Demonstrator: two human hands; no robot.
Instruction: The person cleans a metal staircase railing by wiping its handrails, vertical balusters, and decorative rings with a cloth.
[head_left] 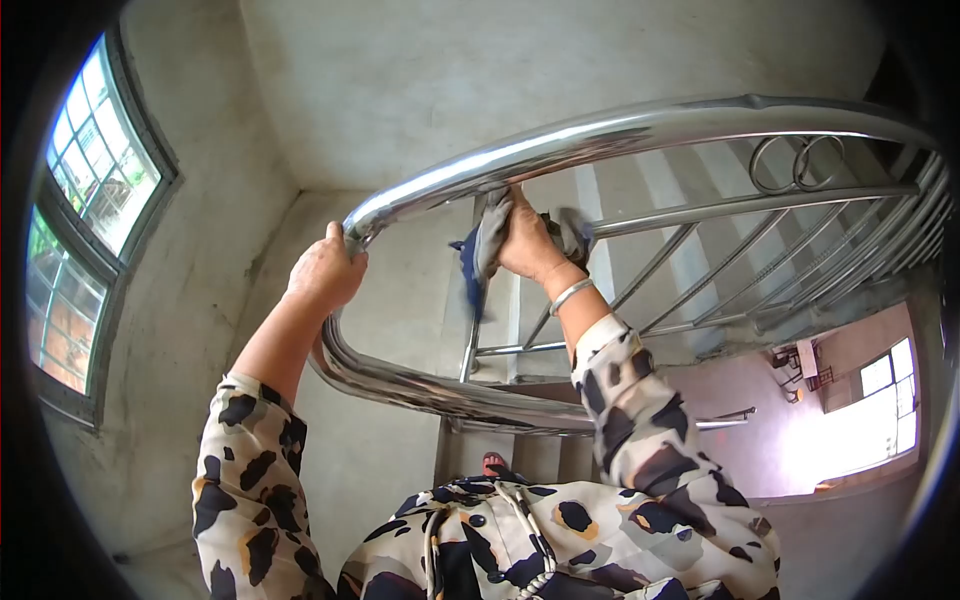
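Note:
A shiny metal handrail (590, 140) curves across the view and turns back at its left end. My left hand (328, 270) is closed around the rail at this bend. Just below the upper rail, my right hand (530, 242) is closed on a grey and dark blue cloth (488, 232). The cloth is bunched around the top of a metal post (470, 345), close under the rail, and part of it hangs down. A bracelet (571, 296) circles my right wrist. The fingertips of that hand are partly hidden by the cloth.
Concrete stairs (650, 190) lie behind the thin metal balusters (720, 260). Below them, more steps (540, 455) show, with a foot in a red sandal (493, 462). A barred window (105, 150) is at left. Wooden furniture (805, 365) stands on the lower floor.

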